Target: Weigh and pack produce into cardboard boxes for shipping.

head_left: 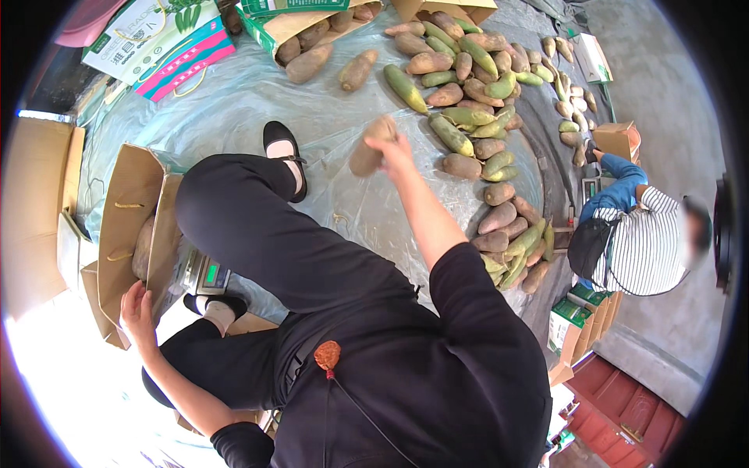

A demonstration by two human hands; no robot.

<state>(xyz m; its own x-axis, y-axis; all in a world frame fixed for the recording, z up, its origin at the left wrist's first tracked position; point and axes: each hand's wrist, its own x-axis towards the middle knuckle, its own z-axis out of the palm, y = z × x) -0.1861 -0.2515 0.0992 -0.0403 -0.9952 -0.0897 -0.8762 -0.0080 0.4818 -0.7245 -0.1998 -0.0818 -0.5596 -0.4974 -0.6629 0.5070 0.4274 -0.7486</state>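
My right hand [394, 156] is closed round a long soil-brown radish [364, 158], held up over the plastic sheet and smeared by motion. At the lower left, my left hand [139, 316] has its fingers loosely stretched at the near edge of an upright cardboard gift box [129, 191]. Whether the fingertips touch the box I cannot tell. Inside that box a brown radish [143, 248] shows. A digital scale [209, 273] with a lit green display is beside the box, partly hidden by it.
A large pile of green and brown radishes [468, 117] lies at the right. An open box of radishes [312, 35] lies at the far side; a printed carton [156, 43] stands left of it. A person in a striped top [644, 242] bends at the right, near green-and-brown boxes [577, 324].
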